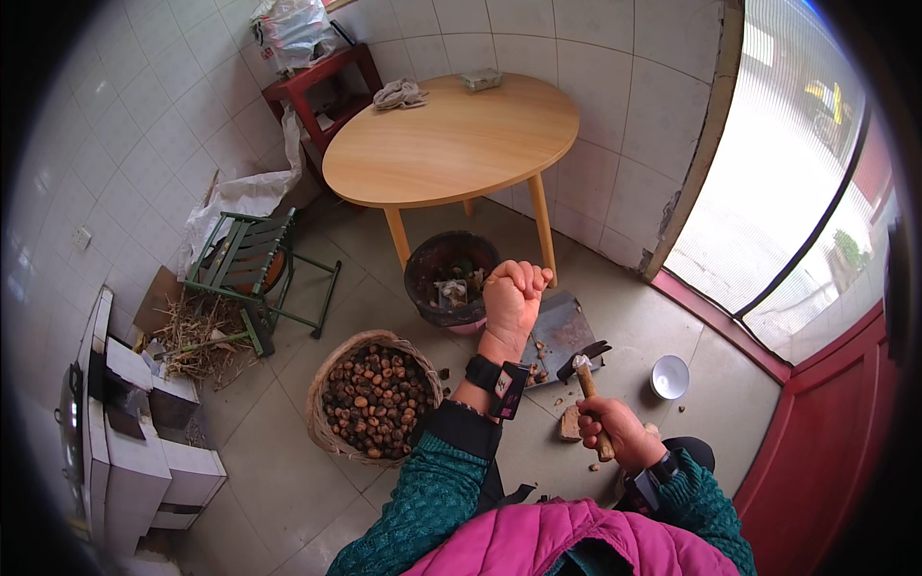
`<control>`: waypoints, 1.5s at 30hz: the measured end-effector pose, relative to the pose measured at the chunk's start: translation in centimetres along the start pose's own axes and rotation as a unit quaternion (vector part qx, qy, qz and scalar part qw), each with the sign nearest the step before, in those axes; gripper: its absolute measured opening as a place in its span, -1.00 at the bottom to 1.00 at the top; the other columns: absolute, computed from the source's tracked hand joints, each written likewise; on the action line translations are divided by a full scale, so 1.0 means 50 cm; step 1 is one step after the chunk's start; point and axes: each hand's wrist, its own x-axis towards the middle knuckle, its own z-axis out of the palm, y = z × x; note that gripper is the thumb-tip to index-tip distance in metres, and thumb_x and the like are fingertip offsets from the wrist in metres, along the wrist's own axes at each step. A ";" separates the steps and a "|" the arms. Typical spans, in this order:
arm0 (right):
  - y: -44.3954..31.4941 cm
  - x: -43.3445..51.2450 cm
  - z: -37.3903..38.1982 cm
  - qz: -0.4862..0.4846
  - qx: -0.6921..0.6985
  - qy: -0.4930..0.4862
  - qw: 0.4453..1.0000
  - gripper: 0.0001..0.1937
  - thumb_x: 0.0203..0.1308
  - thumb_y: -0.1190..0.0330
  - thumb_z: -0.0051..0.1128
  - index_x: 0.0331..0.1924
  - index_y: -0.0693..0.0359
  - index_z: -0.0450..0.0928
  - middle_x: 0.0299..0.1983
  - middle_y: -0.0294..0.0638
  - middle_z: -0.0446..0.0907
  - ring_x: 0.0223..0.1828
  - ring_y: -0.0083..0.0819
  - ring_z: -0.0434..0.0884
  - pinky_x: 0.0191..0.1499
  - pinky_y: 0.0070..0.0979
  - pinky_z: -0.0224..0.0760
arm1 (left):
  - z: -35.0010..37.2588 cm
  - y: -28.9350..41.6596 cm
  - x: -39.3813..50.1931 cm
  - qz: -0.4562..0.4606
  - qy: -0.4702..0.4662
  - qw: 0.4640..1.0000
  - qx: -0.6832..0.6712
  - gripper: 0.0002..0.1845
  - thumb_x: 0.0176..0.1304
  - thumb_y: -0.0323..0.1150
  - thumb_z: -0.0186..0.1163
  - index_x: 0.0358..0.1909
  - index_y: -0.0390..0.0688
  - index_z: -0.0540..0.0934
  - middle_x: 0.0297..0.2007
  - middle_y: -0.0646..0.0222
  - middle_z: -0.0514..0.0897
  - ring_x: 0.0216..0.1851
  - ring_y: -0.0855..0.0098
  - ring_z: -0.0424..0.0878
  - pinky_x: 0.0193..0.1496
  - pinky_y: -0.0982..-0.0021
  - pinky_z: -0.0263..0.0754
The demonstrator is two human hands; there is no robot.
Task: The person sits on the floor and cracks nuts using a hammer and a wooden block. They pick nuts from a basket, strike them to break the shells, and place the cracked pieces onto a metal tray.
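Observation:
My left hand (514, 302) is raised in front of me as a fist, over the near side of the dark bucket and beside the metal dustpan (558, 327). Nothing shows between its curled fingers. In my right hand (623, 430) is the wooden handle of a claw hammer (587, 374), its dark claw pointing away to the right. Below the hammer, a piece of brick (569, 425) lies on the floor. Shell bits are scattered on the dustpan and around the brick. To the left, a wicker basket (317, 414) holds many walnuts (374, 396).
A dark bucket (425, 306) with refuse stands near the wooden table (454, 151). The white bowl (670, 377) sits on the floor at right, before a red door (814, 410). At left are a green folding stool (248, 252), straw (202, 327) and a white-tiled stove (137, 461).

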 end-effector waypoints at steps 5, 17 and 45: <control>0.001 0.003 -0.002 0.003 0.002 -0.003 1.000 -0.85 0.32 0.37 0.04 -0.31 0.17 0.30 -0.56 -0.42 0.32 -0.64 -0.67 0.27 -0.62 -0.60 0.23 | -0.003 -0.001 0.001 -0.001 0.002 1.000 -0.004 -0.68 0.01 -0.65 -0.03 -0.82 -0.12 0.30 -0.77 0.41 0.20 -0.62 0.45 0.15 -0.13 0.31 0.33; 0.002 0.006 -0.006 0.004 0.004 -0.003 1.000 -0.84 0.32 0.38 0.04 -0.34 0.18 0.30 -0.56 -0.41 0.33 -0.64 -0.66 0.27 -0.62 -0.60 0.22 | -0.010 -0.002 0.001 -0.010 0.011 1.000 0.000 -0.73 -0.04 -0.69 -0.05 -0.79 -0.15 0.36 -0.76 0.38 0.25 -0.59 0.41 0.21 -0.10 0.28 0.37; 0.002 0.001 -0.001 0.001 0.004 0.005 1.000 -0.85 0.32 0.38 0.05 -0.30 0.19 0.30 -0.56 -0.41 0.33 -0.64 -0.67 0.27 -0.63 -0.61 0.22 | -0.013 0.003 0.002 -0.048 0.016 0.995 0.088 -0.05 -0.20 -0.86 -0.22 0.44 -0.34 0.08 0.38 0.09 0.29 0.42 0.23 0.21 0.46 0.08 0.10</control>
